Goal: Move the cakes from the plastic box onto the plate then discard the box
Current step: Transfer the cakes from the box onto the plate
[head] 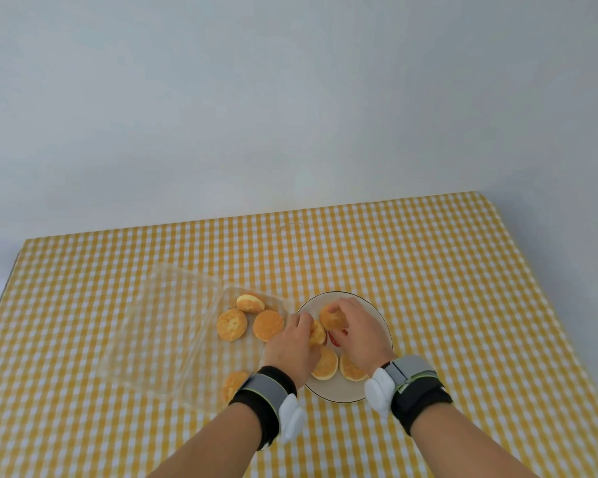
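Observation:
A clear plastic box [166, 326] lies open on the yellow checked tablecloth, left of a white plate [377, 315]. Three round golden cakes [268, 325] rest in the box's far part, and another cake [233, 384] sits at its near edge beside my left wrist. Two cakes [325, 365] lie on the plate's near side. My left hand [292, 346] is over the plate's left rim, fingers closed on a cake [317, 334]. My right hand [358, 334] is above the plate's middle, holding a cake [332, 319]. Something red on the plate [334, 339] shows under the hands.
The table [463, 270] is covered by the yellow and white checked cloth and stands against a plain pale wall. Both wrists carry black bands with white devices. The table's far edge and left edge are in view.

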Demonstrator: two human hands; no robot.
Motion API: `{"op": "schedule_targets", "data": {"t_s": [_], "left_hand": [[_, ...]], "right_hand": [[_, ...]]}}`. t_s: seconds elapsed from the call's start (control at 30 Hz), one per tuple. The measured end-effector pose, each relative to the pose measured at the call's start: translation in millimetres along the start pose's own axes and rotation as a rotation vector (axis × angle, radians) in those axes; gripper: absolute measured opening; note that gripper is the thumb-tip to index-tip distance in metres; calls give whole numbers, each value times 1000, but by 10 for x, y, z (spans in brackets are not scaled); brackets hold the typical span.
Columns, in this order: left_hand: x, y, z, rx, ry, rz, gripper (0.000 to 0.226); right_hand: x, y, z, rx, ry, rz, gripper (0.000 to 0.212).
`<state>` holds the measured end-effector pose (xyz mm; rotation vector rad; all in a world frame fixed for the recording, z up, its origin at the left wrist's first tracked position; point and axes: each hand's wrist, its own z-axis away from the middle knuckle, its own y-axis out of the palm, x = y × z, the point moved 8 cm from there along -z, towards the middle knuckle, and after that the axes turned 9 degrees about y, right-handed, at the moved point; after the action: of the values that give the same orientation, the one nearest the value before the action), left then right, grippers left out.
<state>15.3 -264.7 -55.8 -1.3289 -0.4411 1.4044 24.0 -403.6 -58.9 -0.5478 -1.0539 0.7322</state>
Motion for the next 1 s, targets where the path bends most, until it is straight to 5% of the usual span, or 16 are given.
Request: {"op": "schedule_targets", "data": {"t_s": [0.37,0.63,1.0], "left_hand": [[660,-432,448,-242,-85,89,37],[1317,-595,396,-109,-161,-14,49],[1346,-506,365,-35,-162,-116,39]], "right_hand": [[650,297,259,-17,-136,37,30],[1170,839,117,131,-180,299,42],[1102,1026,-39,92,-63,436,30]]}}
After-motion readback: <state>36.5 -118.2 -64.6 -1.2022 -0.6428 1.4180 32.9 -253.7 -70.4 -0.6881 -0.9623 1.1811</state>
